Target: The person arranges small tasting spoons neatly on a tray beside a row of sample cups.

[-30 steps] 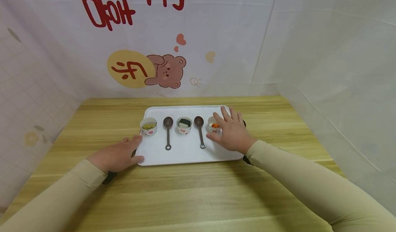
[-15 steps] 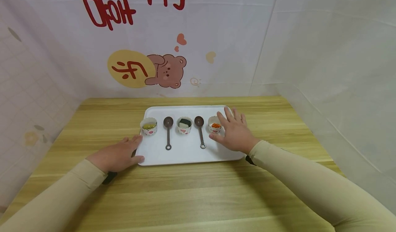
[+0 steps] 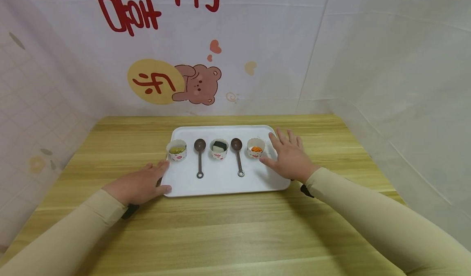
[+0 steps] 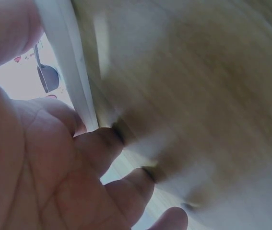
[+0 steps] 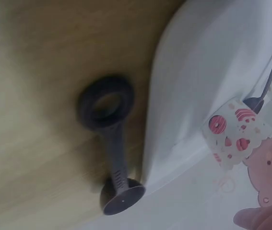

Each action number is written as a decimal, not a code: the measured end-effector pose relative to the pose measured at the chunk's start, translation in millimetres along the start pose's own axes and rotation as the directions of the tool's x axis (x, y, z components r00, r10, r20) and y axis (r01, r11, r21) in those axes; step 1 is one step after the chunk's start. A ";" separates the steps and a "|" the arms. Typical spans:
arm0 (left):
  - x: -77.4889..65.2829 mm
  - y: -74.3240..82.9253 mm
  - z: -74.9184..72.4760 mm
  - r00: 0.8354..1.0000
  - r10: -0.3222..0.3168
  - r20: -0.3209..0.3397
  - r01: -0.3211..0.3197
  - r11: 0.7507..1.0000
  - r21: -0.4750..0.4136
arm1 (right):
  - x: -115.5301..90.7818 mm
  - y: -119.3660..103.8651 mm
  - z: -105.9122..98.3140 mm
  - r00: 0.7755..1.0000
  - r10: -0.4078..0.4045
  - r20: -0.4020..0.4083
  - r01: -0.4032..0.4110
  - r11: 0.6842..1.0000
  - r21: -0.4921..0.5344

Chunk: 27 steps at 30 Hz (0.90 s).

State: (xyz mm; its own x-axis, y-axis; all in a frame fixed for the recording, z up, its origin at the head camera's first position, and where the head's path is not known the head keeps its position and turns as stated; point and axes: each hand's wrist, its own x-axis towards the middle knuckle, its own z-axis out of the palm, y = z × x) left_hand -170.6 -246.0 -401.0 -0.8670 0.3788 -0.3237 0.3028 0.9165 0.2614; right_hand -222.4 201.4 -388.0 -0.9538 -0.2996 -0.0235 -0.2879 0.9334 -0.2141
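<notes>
My left hand point(image 3: 141, 184) rests at the left edge of the white tray point(image 3: 220, 184), its thumb over the front corner. In the left wrist view, the fingertips point(image 4: 104, 143) touch the table beside the rim. My right hand point(image 3: 290, 157) hovers over the tray's right edge, fingers spread and holding nothing. Below it in the right wrist view, a dark measuring spoon point(image 5: 114, 148) lies on the table just outside the tray; the hand hides most of it in the head view. Nearest that hand on the tray is a paper cup point(image 3: 255, 153) with orange and white pieces.
Two more brown measuring spoons, one left point(image 3: 200, 155) and one right point(image 3: 238, 155), lie on the tray. A middle paper cup point(image 3: 219, 153) holds a white and dark-green piece; the left cup point(image 3: 177, 155) holds green pieces. A printed cloth point(image 3: 257, 43) hangs behind the wooden table point(image 3: 220, 235).
My right hand has drifted to the right, off the cup with orange pieces, which now shows fully. My left hand, the tray and the spoons on it have stayed put.
</notes>
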 end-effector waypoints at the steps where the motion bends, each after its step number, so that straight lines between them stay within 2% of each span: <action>1: 0.5 -0.1 0.2 1.000 -0.002 0.002 0.002 1.000 0.000 | -0.8 2.2 -0.8 1.000 0.005 0.002 -0.005 1.000 0.003; 8: 1.5 -0.1 0.1 1.000 -0.001 0.003 0.001 1.000 0.003 | -3.9 22.5 -0.1 1.000 0.024 -0.008 -0.025 1.000 -0.016; 14: 1.9 -0.6 0.0 1.000 -0.007 0.006 0.007 1.000 0.010 | -10.5 35.5 -3.3 0.999 0.039 0.016 -0.038 0.999 -0.033; 27: 1.9 -0.7 -0.1 1.000 -0.008 0.010 0.008 1.000 0.012 | -26.8 61.4 -3.6 1.000 0.006 0.022 -0.005 0.999 -0.039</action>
State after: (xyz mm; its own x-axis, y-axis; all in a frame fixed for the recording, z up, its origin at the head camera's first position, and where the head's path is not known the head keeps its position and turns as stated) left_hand -172.5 -245.9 -401.7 -0.8653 0.3727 -0.3351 0.3006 0.9209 0.2480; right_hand -214.8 267.5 -396.9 -0.9534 -0.2982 -0.0458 -0.2861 0.9419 -0.1760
